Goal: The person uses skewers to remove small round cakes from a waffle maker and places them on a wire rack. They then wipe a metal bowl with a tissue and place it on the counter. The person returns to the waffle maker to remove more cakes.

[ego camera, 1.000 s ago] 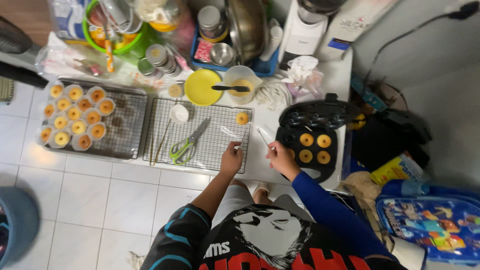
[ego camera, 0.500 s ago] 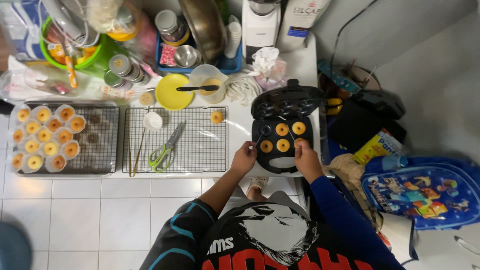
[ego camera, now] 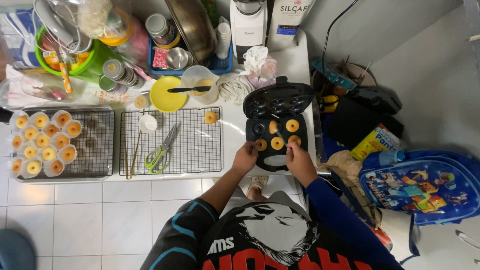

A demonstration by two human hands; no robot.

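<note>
Over the black doughnut maker (ego camera: 278, 127), my left hand (ego camera: 245, 157) and right hand (ego camera: 298, 161) have moved onto its plate, each pinching a thin stick at the small doughnuts (ego camera: 276, 143).

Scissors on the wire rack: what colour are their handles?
Light green, clearest in the head view: scissors lying on the rack.

Black printed shirt, left sleeve black with teal stripes, right sleeve blue
</note>
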